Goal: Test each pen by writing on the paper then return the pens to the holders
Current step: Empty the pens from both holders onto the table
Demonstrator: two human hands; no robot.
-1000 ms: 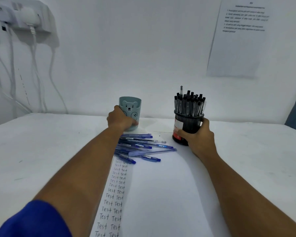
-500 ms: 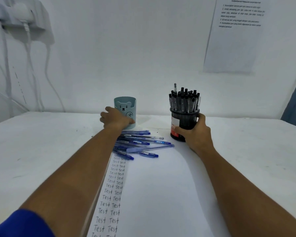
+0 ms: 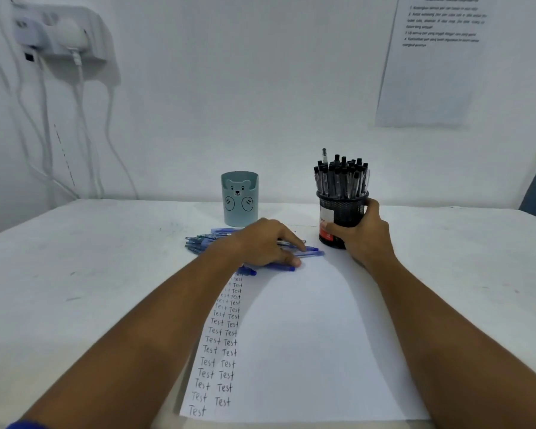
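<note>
On the white table [image 3: 90, 274], left hand [image 3: 260, 243] spread flat, fingers resting on loose blue pens [image 3: 205, 241] below the bear cup [image 3: 240, 199], right hand [image 3: 364, 235] gripping the mesh holder [image 3: 342, 216] of black pens [image 3: 341, 178], paper [image 3: 307, 335] repeating "Test", wall notice [image 3: 430, 63] unreadable, charger cables [image 3: 78, 97] left.
</note>
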